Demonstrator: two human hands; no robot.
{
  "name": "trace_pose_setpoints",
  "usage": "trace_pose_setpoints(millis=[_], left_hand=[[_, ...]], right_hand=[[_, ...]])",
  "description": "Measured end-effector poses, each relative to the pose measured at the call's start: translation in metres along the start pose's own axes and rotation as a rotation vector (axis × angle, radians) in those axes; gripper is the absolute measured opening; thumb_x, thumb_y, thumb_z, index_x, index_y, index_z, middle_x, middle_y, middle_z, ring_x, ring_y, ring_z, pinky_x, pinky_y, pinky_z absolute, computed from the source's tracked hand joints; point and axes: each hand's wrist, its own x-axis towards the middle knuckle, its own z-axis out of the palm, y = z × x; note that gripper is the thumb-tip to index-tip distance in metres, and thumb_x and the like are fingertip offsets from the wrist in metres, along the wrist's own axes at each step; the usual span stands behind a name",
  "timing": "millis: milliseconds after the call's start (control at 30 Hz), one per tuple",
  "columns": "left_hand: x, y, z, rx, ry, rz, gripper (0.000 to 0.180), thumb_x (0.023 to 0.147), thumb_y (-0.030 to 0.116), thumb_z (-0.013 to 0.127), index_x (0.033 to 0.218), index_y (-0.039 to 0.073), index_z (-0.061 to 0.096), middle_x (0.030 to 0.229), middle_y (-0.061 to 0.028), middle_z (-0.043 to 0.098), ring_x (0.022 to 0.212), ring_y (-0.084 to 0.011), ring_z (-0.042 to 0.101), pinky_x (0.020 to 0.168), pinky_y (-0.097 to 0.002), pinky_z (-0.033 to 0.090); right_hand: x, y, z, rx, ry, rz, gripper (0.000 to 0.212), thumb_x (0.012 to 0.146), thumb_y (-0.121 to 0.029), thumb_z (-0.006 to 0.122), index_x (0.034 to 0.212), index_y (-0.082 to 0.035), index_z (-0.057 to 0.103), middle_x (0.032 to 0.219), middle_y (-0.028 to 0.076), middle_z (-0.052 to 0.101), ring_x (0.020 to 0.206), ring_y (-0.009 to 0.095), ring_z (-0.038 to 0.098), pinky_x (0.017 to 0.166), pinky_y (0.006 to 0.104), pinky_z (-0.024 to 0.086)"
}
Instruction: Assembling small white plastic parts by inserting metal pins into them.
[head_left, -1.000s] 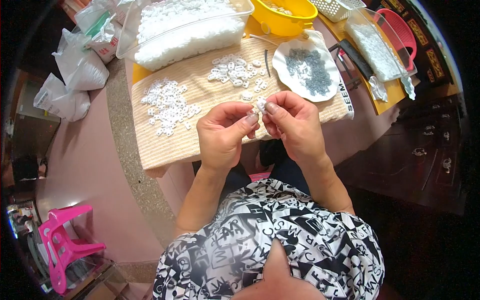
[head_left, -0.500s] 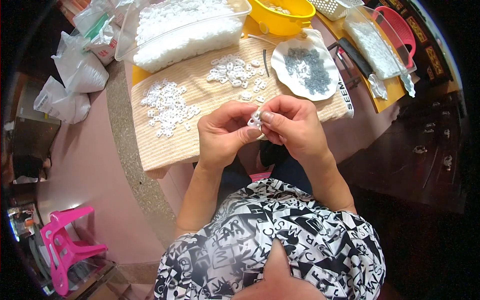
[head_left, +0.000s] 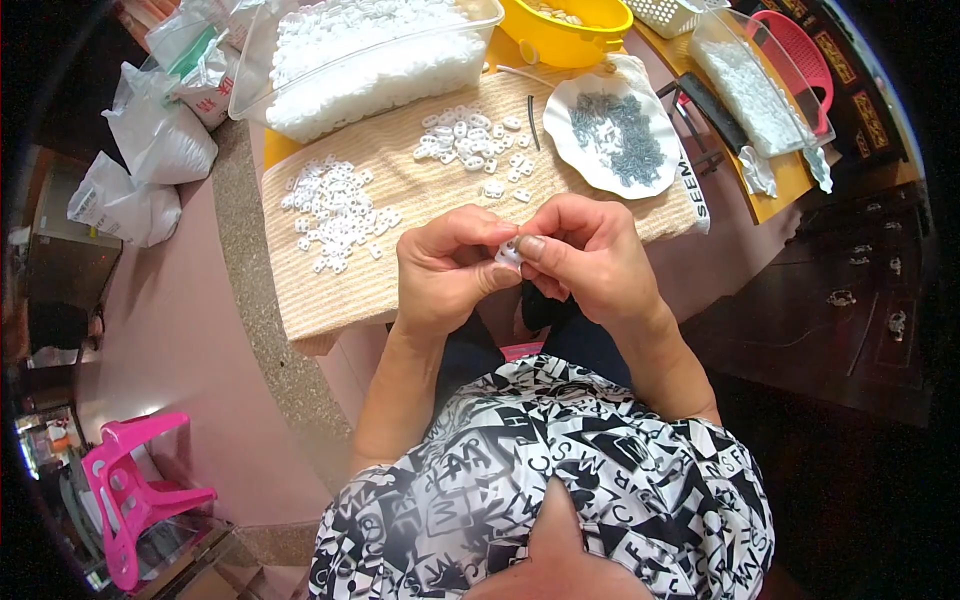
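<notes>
1. The left hand (head_left: 445,270) and the right hand (head_left: 595,250) meet above the near edge of the bench (head_left: 276,147), in front of the body. Their fingertips are nearly touching.
2. Both hands are closed in a pinch on a small white piece (head_left: 508,253). Thumbs and fingers cover much of it, so I cannot tell whether it is one piece or two joined. If something smaller is between the right fingertips, it is hidden.
3. On the striped cloth (head_left: 440,190), to the left, lies a wide heap of white pieces (head_left: 338,210); many overlap, and the lower ones cannot be seen.
4. A smaller group of white pieces (head_left: 468,135) lies farther from the body, near a thin dark rod (head_left: 533,122).
5. The white wavy-edged dish (head_left: 590,180) holds small grey bits (head_left: 640,150), too small to make out their form.
6. The clear box (head_left: 250,90), full of white pieces, and the yellow tub (head_left: 570,48) are both cut by the upper edge.
</notes>
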Motion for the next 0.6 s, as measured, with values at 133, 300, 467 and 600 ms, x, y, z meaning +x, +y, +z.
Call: trace_pose_setpoints(millis=[133, 300, 467, 600], left_hand=[[-0.002, -0.0026, -0.0043, 0.0, -0.03, -0.002, 0.025, 0.063, -0.001, 0.073, 0.085, -0.002, 0.06, 0.079, -0.0085, 0.059, 0.074, -0.0145, 0.055, 0.065, -0.0237, 0.045], [-0.0022, -0.0057, -0.0041, 0.0, -0.03, 0.024, 0.025, 0.062, 0.001, 0.075, 0.082, -0.001, 0.059, 0.075, -0.0076, 0.059, 0.072, -0.0149, 0.055, 0.063, -0.0244, 0.044], [-0.0006, -0.0066, -0.0026, 0.088, -0.042, 0.079, 0.024, 0.062, 0.0, 0.074, 0.079, 0.0, 0.057, 0.074, -0.0072, 0.058, 0.07, -0.015, 0.054, 0.062, -0.0248, 0.043], [0.0015, -0.0084, -0.0051, 0.157, -0.071, 0.13, 0.023, 0.064, -0.001, 0.072, 0.079, 0.0, 0.055, 0.073, -0.007, 0.057, 0.069, -0.0153, 0.053, 0.062, -0.0252, 0.043]], right_hand=[[-0.0008, -0.0011, 0.0006, -0.014, -0.026, 0.005, 0.009, 0.078, -0.008, 0.06, 0.075, 0.001, 0.057, 0.059, 0.001, 0.056, 0.048, 0.004, 0.048, 0.041, 0.0166, 0.036], [-0.0025, -0.0002, 0.0025, -0.024, -0.029, -0.01, 0.009, 0.079, -0.008, 0.06, 0.075, 0.0, 0.056, 0.059, 0.001, 0.055, 0.047, 0.004, 0.047, 0.04, 0.0167, 0.036], [-0.0024, -0.001, 0.0014, -0.04, -0.019, 0.009, 0.009, 0.079, -0.007, 0.06, 0.075, 0.0, 0.056, 0.058, 0.001, 0.054, 0.047, 0.004, 0.047, 0.04, 0.017, 0.036], [-0.002, 0.0027, -0.001, -0.045, -0.048, 0.011, 0.009, 0.079, -0.008, 0.059, 0.074, 0.0, 0.055, 0.058, 0.0, 0.054, 0.048, 0.004, 0.048, 0.04, 0.0173, 0.036]])
